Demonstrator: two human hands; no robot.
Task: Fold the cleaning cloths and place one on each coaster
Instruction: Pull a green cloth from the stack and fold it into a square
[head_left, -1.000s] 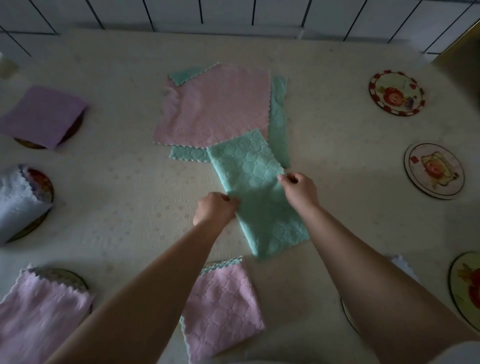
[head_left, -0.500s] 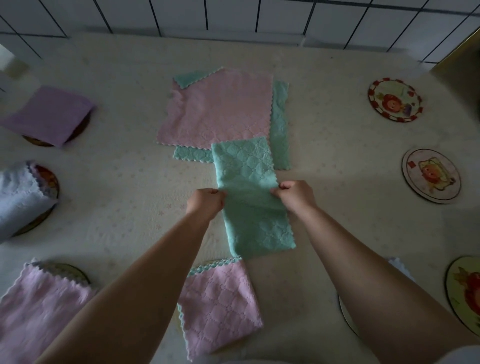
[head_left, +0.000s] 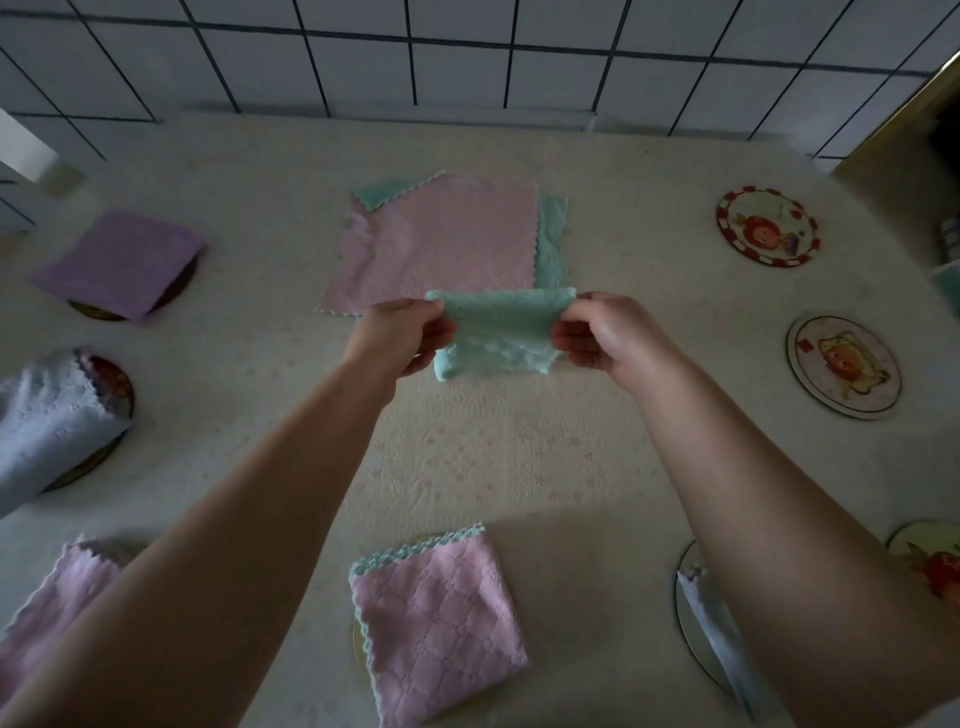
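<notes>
Pinching the green cloth (head_left: 498, 332) by its two upper corners, the left hand (head_left: 400, 338) and right hand (head_left: 605, 338) hold it doubled over and lifted off the table (head_left: 467, 457), fingers closed on the fabric with the folded layers sagging between them. The risk lies in that sag — if either pinch loosens, the hanging layers could slide apart and the fold would open before it reaches a coaster. Just beyond the hands lies the unfolded pink cloth (head_left: 436, 244) on another green one (head_left: 551, 234); a low pass could drag their edges. Well out to the right of the right hand sit two bare coasters, a red-rimmed coaster (head_left: 768, 227) and a pale coaster (head_left: 844, 366) — likely targets, though a loose drop might leave the cloth hanging off the rim. Near the forearms, a folded pink cloth (head_left: 436, 623) already rests in place.
</notes>
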